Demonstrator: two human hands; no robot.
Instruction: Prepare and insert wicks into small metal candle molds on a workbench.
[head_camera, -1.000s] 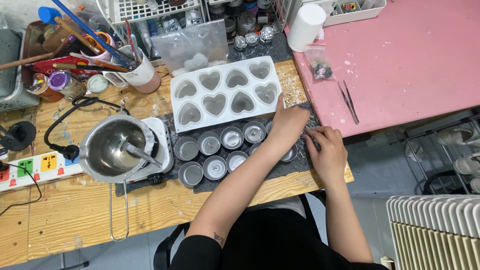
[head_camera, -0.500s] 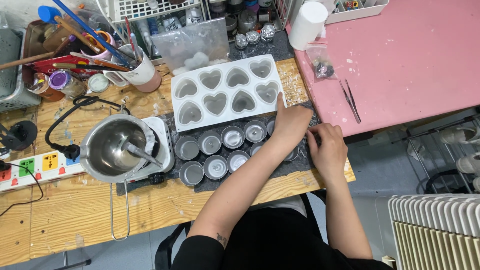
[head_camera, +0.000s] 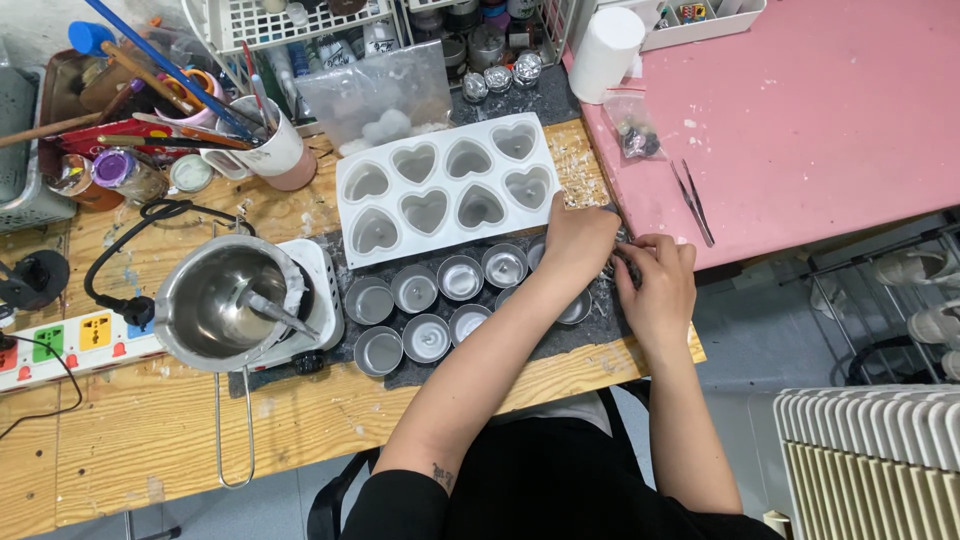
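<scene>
My left hand rests fingers-down at the right end of a dark grey mat, over several small round metal tins. What its fingers pinch is hidden. My right hand sits just beside it at the mat's right edge, fingers curled around something small that I cannot make out. A white mould with heart-shaped cavities lies just behind both hands on the wooden bench.
A steel melting pot on a small white hotplate stands left of the tins. A power strip, a cup of brushes and jars crowd the left. A pink table with tweezers and a white cup lies right.
Both hands have stayed close together at the mat's right end, with only small finger movements. Nothing else has moved.
</scene>
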